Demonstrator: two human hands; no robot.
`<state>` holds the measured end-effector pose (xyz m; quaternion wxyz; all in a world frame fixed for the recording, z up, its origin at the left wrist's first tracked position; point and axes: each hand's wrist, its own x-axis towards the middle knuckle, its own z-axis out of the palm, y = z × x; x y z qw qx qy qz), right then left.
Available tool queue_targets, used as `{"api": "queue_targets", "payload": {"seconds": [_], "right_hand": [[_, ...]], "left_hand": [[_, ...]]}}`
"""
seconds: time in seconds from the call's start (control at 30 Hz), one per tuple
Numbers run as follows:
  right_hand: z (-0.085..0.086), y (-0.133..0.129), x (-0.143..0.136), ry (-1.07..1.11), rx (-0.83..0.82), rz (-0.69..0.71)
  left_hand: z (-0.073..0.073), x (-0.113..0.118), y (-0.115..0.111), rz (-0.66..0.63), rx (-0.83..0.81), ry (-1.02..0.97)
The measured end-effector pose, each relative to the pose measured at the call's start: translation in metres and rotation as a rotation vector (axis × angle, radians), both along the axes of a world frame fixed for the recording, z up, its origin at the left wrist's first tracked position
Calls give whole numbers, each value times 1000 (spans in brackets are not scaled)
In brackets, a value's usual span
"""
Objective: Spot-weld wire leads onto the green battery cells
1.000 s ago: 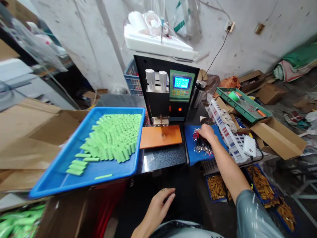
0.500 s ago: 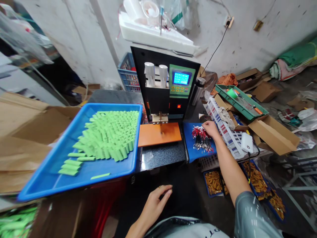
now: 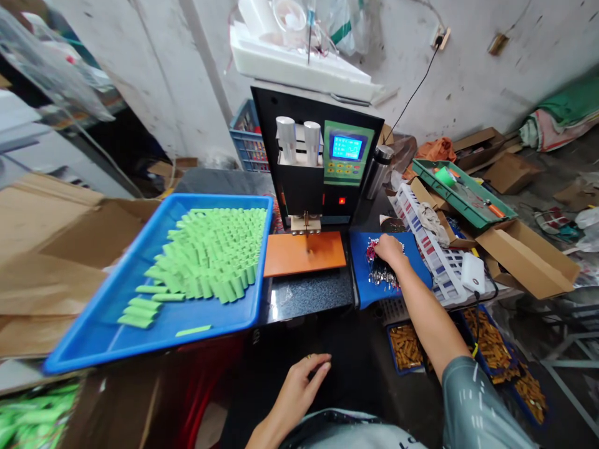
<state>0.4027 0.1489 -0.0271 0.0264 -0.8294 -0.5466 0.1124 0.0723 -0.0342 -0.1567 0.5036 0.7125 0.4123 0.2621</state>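
Observation:
My right hand (image 3: pixel 389 249) rests on a pile of red and black wire leads (image 3: pixel 382 273) on a blue mat (image 3: pixel 362 290); its fingers are bent down into the pile, and their tips are hidden. My left hand (image 3: pixel 304 380) hovers over my lap, thumb and forefinger close together at the tips; whether anything small is between them cannot be made out. Ahead stands a black machine (image 3: pixel 299 193) with a lit screen (image 3: pixel 346 148), above an orange plate (image 3: pixel 304 254). Many green cylinders (image 3: pixel 210 249) lie in a blue tray (image 3: pixel 112 343) on the left.
White plastic racks (image 3: pixel 428 246), a white device (image 3: pixel 472 273) and a green tray (image 3: pixel 468 193) are to the right. Boxes of yellow-brown pieces (image 3: pixel 406 346) sit low at the right. A cardboard box (image 3: pixel 70 243) is at the far left, a metal flask (image 3: pixel 379 171) beside the machine.
My right hand has moved left, from the right edge of the wire pile onto it. My left hand keeps nearly the same pose. The whole view has shifted slightly.

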Motion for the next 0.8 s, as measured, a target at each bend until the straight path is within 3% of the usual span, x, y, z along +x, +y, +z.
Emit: {"api": "queue_targets", "payload": {"seconds": [0.13, 0.3, 0.47, 0.67, 0.8], "right_hand": [[1, -2, 17, 104, 117, -89], [5, -12, 38, 649, 556, -119], [14, -27, 39, 1162, 807, -265], [27, -42, 33, 1403, 882, -250], [30, -52, 31, 1474, 860, -244]], "left_hand": [[0, -2, 6, -13, -44, 9], [8, 1, 14, -4, -146, -12], [31, 10, 26, 26, -281, -121], [70, 26, 50, 85, -291, -246], [79, 35, 54, 90, -271, -256]]}}
